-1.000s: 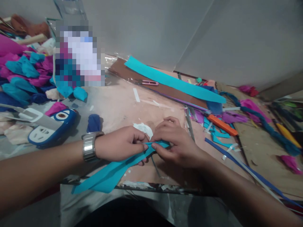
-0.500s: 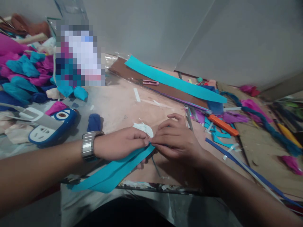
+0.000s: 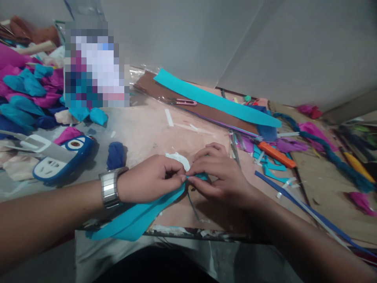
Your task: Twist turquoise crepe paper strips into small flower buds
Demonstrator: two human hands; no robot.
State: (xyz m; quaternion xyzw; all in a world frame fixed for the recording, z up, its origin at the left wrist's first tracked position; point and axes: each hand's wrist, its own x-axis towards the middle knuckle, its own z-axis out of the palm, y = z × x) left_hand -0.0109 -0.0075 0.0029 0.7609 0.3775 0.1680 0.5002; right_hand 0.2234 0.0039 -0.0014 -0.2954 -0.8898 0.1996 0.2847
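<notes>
My left hand [image 3: 150, 179], with a metal-banded watch [image 3: 110, 189] at the wrist, pinches a turquoise crepe paper strip [image 3: 138, 220] between thumb and forefinger. The strip's long loose part hangs down to the left, over the table's front edge. My right hand [image 3: 225, 177] grips the strip's other end, its fingertips touching those of my left hand. A bit of turquoise shows bunched under the right fingers. Just behind the fingertips lies a flat white piece [image 3: 179, 158], partly covered. Below the hands a thin dark stick or wire [image 3: 193, 206] points downward.
Left: a blue power strip [image 3: 63, 161], a navy bundle [image 3: 116, 155] and heaped coloured pieces [image 3: 26, 82]. Behind: a flat turquoise sheet [image 3: 218, 100] on brown sheets, with pink thread snips [image 3: 185, 102]. Right: an orange cutter [image 3: 277, 154], scraps and a blue strip [image 3: 306, 210].
My right fingers have closed in over the strip, and turquoise now shows bunched beneath them. The left hand has turned slightly, and the view has shifted a little.
</notes>
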